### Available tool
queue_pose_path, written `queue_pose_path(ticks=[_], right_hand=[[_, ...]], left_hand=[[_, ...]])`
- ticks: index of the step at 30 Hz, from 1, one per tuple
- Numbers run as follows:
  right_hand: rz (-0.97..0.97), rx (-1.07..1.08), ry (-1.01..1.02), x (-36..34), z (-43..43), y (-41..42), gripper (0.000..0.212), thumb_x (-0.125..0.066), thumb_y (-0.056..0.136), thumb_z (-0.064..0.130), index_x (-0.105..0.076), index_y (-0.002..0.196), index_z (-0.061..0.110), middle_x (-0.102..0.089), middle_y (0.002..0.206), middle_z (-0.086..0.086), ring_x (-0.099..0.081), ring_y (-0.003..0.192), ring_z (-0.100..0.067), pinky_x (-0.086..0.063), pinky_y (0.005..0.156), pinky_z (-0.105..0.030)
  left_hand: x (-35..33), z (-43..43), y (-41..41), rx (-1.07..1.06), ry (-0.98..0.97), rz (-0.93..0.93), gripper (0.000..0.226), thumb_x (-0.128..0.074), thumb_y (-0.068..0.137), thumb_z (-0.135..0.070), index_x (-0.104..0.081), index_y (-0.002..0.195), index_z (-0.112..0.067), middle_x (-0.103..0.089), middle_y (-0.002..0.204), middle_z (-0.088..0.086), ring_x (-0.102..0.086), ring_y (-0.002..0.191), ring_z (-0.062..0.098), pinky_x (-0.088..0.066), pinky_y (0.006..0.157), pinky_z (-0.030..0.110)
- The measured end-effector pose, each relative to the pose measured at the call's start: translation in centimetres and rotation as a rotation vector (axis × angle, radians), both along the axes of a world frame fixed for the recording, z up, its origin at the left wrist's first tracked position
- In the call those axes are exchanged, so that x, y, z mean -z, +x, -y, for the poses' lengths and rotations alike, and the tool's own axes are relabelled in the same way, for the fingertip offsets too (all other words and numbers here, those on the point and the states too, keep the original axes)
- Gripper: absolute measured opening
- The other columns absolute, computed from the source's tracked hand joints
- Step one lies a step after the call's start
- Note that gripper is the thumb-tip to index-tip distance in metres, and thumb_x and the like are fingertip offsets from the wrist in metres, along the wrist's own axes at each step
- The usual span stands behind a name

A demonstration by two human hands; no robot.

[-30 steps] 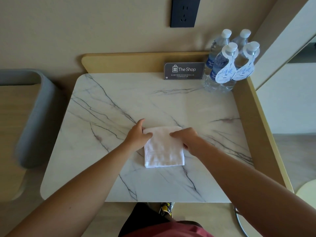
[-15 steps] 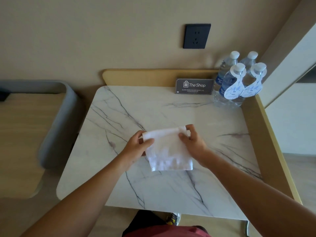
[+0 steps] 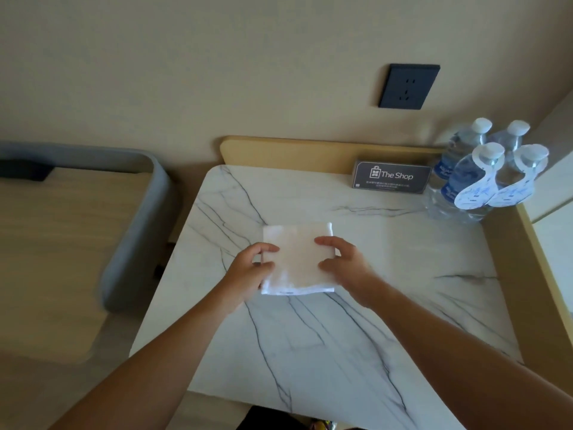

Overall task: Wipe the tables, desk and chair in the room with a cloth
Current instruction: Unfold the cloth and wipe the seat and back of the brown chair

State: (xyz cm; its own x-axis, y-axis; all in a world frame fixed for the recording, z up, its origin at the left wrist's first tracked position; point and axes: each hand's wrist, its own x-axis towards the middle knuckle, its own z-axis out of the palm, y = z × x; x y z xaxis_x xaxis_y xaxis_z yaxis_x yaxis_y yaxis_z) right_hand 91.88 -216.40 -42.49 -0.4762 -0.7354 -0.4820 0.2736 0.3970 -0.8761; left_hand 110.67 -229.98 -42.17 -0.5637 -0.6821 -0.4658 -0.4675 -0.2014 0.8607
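Note:
A folded white cloth (image 3: pixel 297 252) is held over the middle of the white marble table (image 3: pixel 325 336). My left hand (image 3: pixel 248 271) pinches its left edge between thumb and fingers. My right hand (image 3: pixel 344 263) grips its right edge, thumb on top. I cannot tell whether the cloth's lower edge touches the tabletop.
A dark "The Shop" sign (image 3: pixel 391 176) leans on the wooden back rail (image 3: pixel 294 153). Several water bottles (image 3: pixel 483 178) stand in the back right corner. A wooden side rail (image 3: pixel 511 274) runs along the right. A grey-rimmed wooden surface (image 3: pixel 62 243) lies to the left. A wall socket (image 3: pixel 408 85) is above.
Both hands lifted the cloth off the table and now hold it by its side edges, a little farther back. The camera view has shifted left and back.

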Motion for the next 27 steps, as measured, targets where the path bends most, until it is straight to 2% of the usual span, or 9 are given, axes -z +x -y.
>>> queue_pose_path(ticks=[3, 6, 8, 10, 14, 18, 21, 25, 27], right_hand=[[-0.112, -0.098, 0.074, 0.5, 2.4, -1.0, 0.064, -0.062, 0.083, -0.008, -0.059, 0.135, 0.029, -0.05, 0.13, 0.001, -0.057, 0.11, -0.025, -0.061, 0.076, -0.037], [-0.312, -0.177, 0.147, 1.5, 5.3, -2.4, 0.072, -0.067, 0.081, -0.006, -0.051, 0.144, 0.025, -0.041, 0.141, 0.002, -0.049, 0.12, -0.024, -0.051, 0.088, -0.031], [-0.456, -0.212, 0.186, 2.5, 7.3, -3.8, 0.076, -0.07, 0.078, -0.004, -0.049, 0.146, 0.021, -0.037, 0.15, 0.0, -0.047, 0.123, -0.024, -0.043, 0.09, -0.024], [-0.563, -0.226, 0.245, 3.2, 8.9, -5.2, 0.08, -0.071, 0.078, -0.002, -0.045, 0.15, 0.019, -0.034, 0.154, -0.001, -0.046, 0.119, -0.021, -0.041, 0.09, -0.022], [-0.7, -0.168, 0.298, 4.5, 11.5, -8.0, 0.085, -0.068, 0.078, 0.001, -0.037, 0.155, 0.019, -0.032, 0.157, -0.003, -0.051, 0.123, -0.029, -0.047, 0.089, -0.028], [-0.79, -0.146, 0.327, 6.0, 13.6, -10.9, 0.084, -0.064, 0.083, 0.002, -0.029, 0.158, 0.015, -0.026, 0.157, -0.008, -0.055, 0.119, -0.036, -0.051, 0.092, -0.039], [-0.871, -0.192, 0.455, 6.3, 14.8, -12.3, 0.07, -0.056, 0.089, 0.006, -0.032, 0.155, 0.014, -0.026, 0.154, -0.008, -0.057, 0.115, -0.038, -0.051, 0.095, -0.042], [-1.132, -0.203, 0.563, 6.0, 15.5, -12.1, 0.055, -0.048, 0.092, 0.01, -0.042, 0.147, 0.016, -0.029, 0.156, -0.008, -0.037, 0.137, -0.032, -0.037, 0.111, -0.043], [-1.183, -0.225, 0.497, 6.2, 16.3, -12.1, 0.058, -0.042, 0.1, 0.01, -0.032, 0.156, 0.017, -0.016, 0.167, -0.008, -0.013, 0.154, -0.03, -0.019, 0.123, -0.043]], left_hand=[[0.7, 3.3, -1.2, 0.142, -0.147, 0.078, 0.049, -0.064, 0.086, -0.007, -0.061, 0.126, -0.036, -0.056, 0.131, -0.004, -0.064, 0.109, 0.021, -0.058, 0.091, 0.042], [2.4, 6.6, -3.2, 0.286, -0.321, 0.141, 0.056, -0.064, 0.089, -0.008, -0.051, 0.141, -0.026, -0.04, 0.142, -0.007, -0.056, 0.119, 0.019, -0.048, 0.101, 0.031], [3.6, 8.7, -5.2, 0.383, -0.399, 0.167, 0.059, -0.064, 0.091, -0.009, -0.046, 0.146, -0.019, -0.037, 0.145, -0.002, -0.056, 0.1, 0.011, -0.042, 0.088, 0.015], [4.5, 10.4, -7.4, 0.448, -0.466, 0.18, 0.06, -0.064, 0.091, -0.009, -0.045, 0.148, -0.015, -0.038, 0.145, 0.003, -0.05, 0.088, 0.006, -0.036, 0.079, 0.009], [5.9, 13.2, -12.0, 0.487, -0.525, 0.169, 0.064, -0.064, 0.092, -0.013, -0.04, 0.151, -0.015, -0.035, 0.149, 0.003, -0.051, 0.107, 0.012, -0.037, 0.092, 0.02], [7.3, 15.6, -15.8, 0.509, -0.612, 0.172, 0.066, -0.063, 0.093, -0.013, -0.037, 0.153, -0.013, -0.033, 0.153, 0.008, -0.049, 0.13, 0.022, -0.036, 0.103, 0.023], [8.1, 16.9, -17.4, 0.54, -0.676, 0.225, 0.065, -0.062, 0.095, -0.019, -0.036, 0.154, -0.016, -0.029, 0.155, 0.008, -0.051, 0.127, 0.026, -0.045, 0.102, 0.035], [8.3, 16.8, -18.0, 0.532, -0.992, 0.341, 0.057, -0.06, 0.095, -0.029, -0.045, 0.148, -0.017, -0.027, 0.156, 0.014, -0.037, 0.138, 0.034, -0.045, 0.105, 0.043], [8.3, 16.7, -18.7, 0.593, -1.133, 0.335, 0.059, -0.056, 0.099, -0.039, -0.04, 0.152, -0.017, -0.022, 0.162, 0.016, -0.025, 0.148, 0.034, -0.039, 0.111, 0.046]])
